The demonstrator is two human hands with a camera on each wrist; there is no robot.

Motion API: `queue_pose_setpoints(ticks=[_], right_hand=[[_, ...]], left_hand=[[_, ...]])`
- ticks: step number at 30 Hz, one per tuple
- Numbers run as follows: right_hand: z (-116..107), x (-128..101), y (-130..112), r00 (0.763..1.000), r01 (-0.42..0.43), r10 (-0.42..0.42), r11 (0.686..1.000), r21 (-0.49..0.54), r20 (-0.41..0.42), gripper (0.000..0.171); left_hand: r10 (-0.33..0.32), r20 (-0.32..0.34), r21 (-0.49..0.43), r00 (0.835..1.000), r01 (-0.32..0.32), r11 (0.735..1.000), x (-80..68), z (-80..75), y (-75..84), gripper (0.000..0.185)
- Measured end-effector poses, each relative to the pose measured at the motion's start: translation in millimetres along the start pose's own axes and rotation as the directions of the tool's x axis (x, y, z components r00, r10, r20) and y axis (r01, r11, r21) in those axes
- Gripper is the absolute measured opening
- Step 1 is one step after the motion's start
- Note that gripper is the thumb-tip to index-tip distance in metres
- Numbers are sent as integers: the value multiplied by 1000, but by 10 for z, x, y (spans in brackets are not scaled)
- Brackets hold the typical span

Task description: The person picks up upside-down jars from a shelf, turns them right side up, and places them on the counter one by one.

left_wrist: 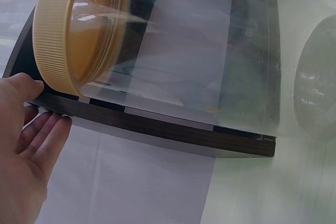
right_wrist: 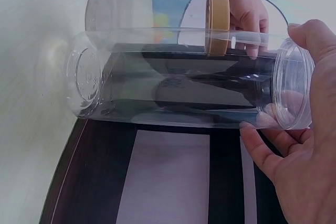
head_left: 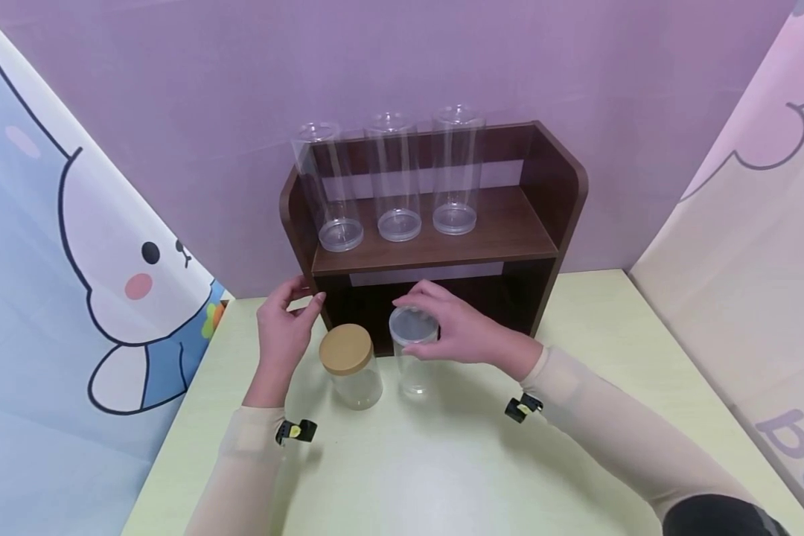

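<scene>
Two hands: my right hand (head_left: 465,331) grasps the clear lidless jar's (head_left: 414,356) rim; left hand (head_left: 283,327) released, fingers relaxed.
Handling: light, slick, rigid; I'd judge the rim safest.

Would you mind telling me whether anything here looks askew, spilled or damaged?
Nothing stands out: three clear jars stand upright on the shelf, and the lidded jar and open jar stand upright on the table.

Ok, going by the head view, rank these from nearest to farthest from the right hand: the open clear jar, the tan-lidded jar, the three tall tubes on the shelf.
1. open clear jar: gripped at its rim by the right hand.
2. tan-lidded jar: just left of it, on the table.
3. tall tubes: up on the shelf, behind.
</scene>
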State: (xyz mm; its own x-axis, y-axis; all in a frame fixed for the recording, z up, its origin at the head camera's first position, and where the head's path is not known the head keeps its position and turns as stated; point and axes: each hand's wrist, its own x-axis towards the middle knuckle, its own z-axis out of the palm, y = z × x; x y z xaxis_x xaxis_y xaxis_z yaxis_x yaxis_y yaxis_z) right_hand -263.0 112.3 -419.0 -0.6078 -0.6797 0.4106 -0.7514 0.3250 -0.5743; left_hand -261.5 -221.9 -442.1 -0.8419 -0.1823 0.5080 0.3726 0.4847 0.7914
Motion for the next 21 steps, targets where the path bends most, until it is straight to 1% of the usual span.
queue_pose_setpoints(ticks=[11, 21], right_hand=[[113, 83, -17, 999, -10, 10, 1000, 6, 38, 67], [175, 79, 6, 998, -45, 45, 999, 11, 45, 68]], left_hand=[[2, -3, -14, 1000, -3, 1000, -1, -19, 4, 33], [-6, 2, 1, 1000, 6, 1000, 5, -2, -7, 32]])
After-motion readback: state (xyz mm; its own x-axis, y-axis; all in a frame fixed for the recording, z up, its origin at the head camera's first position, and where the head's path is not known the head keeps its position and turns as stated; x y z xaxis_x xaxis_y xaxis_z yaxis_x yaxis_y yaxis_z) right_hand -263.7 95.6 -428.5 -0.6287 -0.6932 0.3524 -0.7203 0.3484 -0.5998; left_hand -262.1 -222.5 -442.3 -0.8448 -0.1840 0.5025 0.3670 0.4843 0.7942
